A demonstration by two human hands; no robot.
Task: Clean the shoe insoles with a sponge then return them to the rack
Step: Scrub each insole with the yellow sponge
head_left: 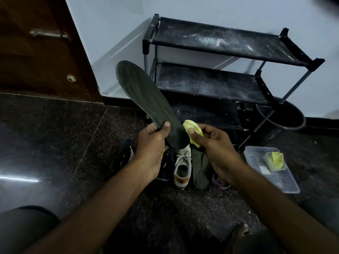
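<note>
My left hand (153, 143) grips a long dark grey insole (145, 99) near its heel end, the toe pointing up and left. My right hand (214, 145) pinches a yellow sponge (193, 132) against the insole's heel edge. Two more greenish insoles (200, 169) lie on the floor below my right hand. The black shoe rack (229, 74) stands just behind, its three dusty shelves bare.
On the floor lie a white sneaker (181, 167), a black shoe (128, 154) and a purple item (220, 181). A clear plastic tub (286, 184) with another yellow sponge (277, 159) sits right. A black bucket (291, 116) stands behind the rack. A wooden door (40, 52) is at left.
</note>
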